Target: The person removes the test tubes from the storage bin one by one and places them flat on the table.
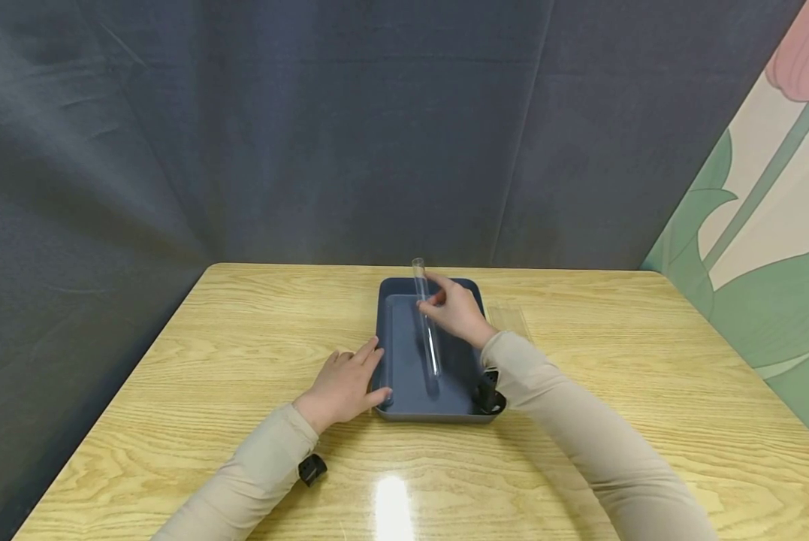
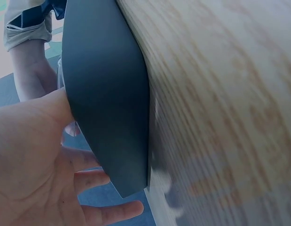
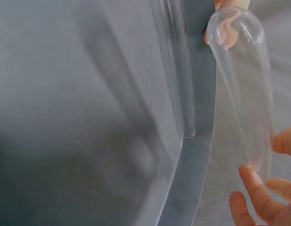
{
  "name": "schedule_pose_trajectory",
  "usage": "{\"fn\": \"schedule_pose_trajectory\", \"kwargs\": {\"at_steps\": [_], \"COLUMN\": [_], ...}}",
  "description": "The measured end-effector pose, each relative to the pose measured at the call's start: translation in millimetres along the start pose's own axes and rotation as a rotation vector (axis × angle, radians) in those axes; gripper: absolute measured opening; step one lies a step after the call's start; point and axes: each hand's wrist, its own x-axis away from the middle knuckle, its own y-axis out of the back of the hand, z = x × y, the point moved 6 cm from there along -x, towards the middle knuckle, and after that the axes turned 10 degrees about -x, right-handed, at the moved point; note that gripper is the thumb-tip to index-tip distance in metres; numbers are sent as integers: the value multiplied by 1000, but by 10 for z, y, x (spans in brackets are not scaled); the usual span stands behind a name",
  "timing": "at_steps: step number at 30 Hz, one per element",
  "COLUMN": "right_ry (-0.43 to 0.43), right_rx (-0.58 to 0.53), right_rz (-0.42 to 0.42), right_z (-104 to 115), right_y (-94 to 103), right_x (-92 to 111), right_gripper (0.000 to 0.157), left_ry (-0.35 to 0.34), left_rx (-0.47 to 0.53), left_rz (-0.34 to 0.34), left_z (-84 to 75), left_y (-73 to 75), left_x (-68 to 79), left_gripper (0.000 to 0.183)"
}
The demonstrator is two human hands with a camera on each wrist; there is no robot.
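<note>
Clear tube [image 1: 430, 342] is pinched in the right hand [image 1: 460, 310], long axis steep, rounded end below those fingers, over the tray [image 1: 409, 361]; the left hand [image 1: 343, 382], fingers extended, lies farther off, leftward.

Clear round-ended tube [image 1: 430, 340], perhaps glass, aslant above a rectangular blue-grey tray [image 1: 434, 416].
</note>
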Motion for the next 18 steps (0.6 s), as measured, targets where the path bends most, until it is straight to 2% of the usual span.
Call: {"fn": "schedule_pose_trajectory", "kwargs": {"at_steps": [11,18], "right_ry": [49,49], "right_rx": [19,8], "right_rz": [-53,-34], "right_z": [24,26], "right_y": [83,116], "right_x": [7,31], "right_gripper": [60,59], "left_ry": [2,-1], "left_rx": [7,2], "left_rz": [1,3], "left_z": [3,3], "left_y": [-1,-2], "left_x": [-3,-3], "left_gripper": [66,67]}}
